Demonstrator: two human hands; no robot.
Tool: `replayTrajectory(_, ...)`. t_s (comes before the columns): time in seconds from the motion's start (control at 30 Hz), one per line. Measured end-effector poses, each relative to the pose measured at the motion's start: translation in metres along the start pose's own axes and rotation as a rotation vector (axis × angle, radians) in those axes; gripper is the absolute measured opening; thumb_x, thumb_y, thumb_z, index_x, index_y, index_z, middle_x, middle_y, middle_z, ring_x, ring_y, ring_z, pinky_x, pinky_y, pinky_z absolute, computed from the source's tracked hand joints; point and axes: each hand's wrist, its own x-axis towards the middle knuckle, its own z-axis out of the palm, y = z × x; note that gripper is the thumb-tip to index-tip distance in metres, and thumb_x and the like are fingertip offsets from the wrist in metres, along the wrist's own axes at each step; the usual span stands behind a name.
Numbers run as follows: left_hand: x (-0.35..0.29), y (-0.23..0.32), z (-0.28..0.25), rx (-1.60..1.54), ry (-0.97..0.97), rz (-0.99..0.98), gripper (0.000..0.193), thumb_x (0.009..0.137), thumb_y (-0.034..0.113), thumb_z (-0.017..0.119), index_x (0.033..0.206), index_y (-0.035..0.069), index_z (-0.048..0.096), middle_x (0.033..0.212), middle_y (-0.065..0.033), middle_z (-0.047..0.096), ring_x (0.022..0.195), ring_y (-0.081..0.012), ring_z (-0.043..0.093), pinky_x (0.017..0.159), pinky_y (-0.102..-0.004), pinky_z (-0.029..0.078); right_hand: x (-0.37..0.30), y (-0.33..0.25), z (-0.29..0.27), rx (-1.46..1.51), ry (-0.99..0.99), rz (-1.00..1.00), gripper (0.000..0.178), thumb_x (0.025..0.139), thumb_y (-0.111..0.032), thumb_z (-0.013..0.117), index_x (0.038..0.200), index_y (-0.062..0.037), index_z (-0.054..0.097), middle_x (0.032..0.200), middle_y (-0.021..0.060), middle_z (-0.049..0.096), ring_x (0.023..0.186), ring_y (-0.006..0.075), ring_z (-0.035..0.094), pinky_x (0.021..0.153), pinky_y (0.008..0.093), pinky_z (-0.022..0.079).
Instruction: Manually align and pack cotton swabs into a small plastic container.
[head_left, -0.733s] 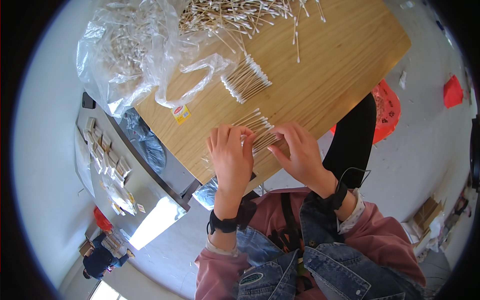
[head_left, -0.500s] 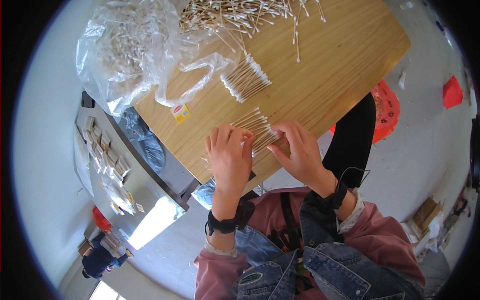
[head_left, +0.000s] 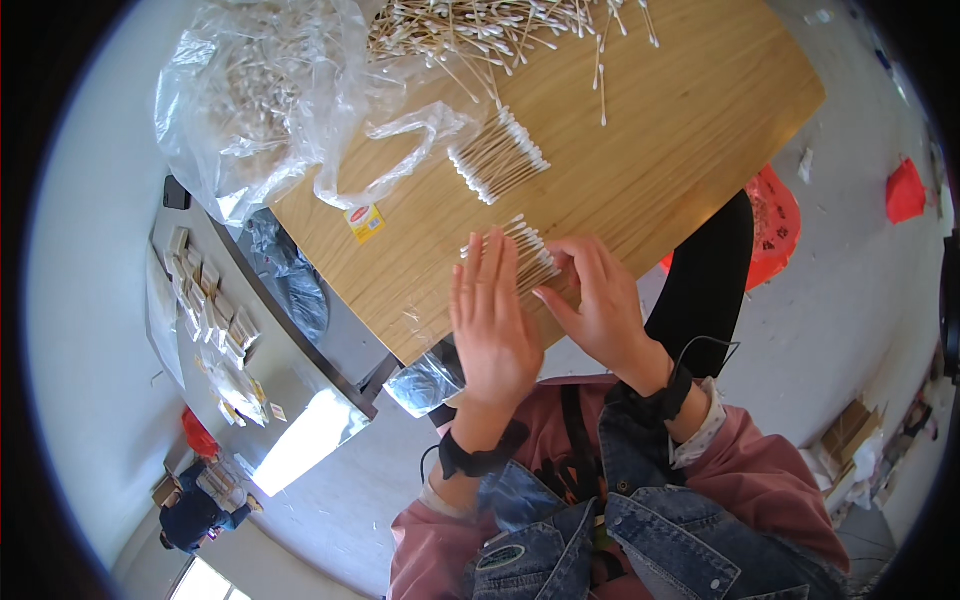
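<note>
A small row of cotton swabs (head_left: 533,252) lies side by side near the front edge of the wooden table, partly covered by my hands. Over its left end my left hand (head_left: 497,320) is held flat with the fingers stretched. At the right-hand cotton tips is my right hand (head_left: 605,308), thumb and forefinger apart, the other fingers curled and partly hidden. Farther back, a second neat row of swabs (head_left: 500,160) rests on the wood. Behind it spreads a heap of loose swabs (head_left: 480,32), beside a clear plastic bag (head_left: 262,95) full of more.
The wooden table (head_left: 690,110) has a yellow card (head_left: 364,222) near its left edge. A red basin (head_left: 778,225) stands right of the table. On a side table at left lie several small packs (head_left: 208,300). Another person (head_left: 193,515) is at the far lower left.
My left hand has gone from bent, pinching fingers to a flat, stretched pose and shifted right along the near swabs. My right hand has barely moved.
</note>
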Motion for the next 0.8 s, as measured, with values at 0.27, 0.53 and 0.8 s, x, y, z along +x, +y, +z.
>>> replayTrajectory(0.27,0.009,0.012,0.037,0.269,-0.079,-0.077,0.099,0.084,0.055,0.066,0.149,-0.011,0.032,0.159,-0.0284,0.028,0.151,-0.0395,0.025,0.121,-0.0507,0.022,-0.011,0.014,-0.024,0.166,0.129,0.128,0.040,0.085,0.006,0.064,0.123,-0.0038,0.055,0.102,0.0116,0.060,0.077,0.0202,0.059,0.069,0.0301,0.049)
replayTrajectory(0.53,0.009,0.011,0.038,0.347,-0.110,-0.048,0.112,0.078,0.071,0.061,0.151,-0.010,0.031,0.160,-0.0287,0.027,0.151,-0.0392,0.023,0.121,-0.0509,0.023,-0.011,0.010,-0.029,0.190,0.097,0.110,0.037,0.087,0.005,0.063,0.123,-0.0026,0.055,0.105,0.0138,0.060,0.080,0.0217,0.062,0.069,0.0315,0.051)
replayTrajectory(0.8,-0.005,0.014,0.040,0.355,-0.084,-0.056,0.100,0.087,0.067,0.054,0.153,-0.004,0.030,0.161,-0.0258,0.026,0.152,-0.0396,0.021,0.121,-0.0532,0.020,-0.001,0.009,-0.011,0.161,0.124,0.009,0.036,0.089,0.004,0.063,0.123,-0.0008,0.055,0.110,0.0152,0.061,0.086,0.0263,0.062,0.079,0.0350,0.051)
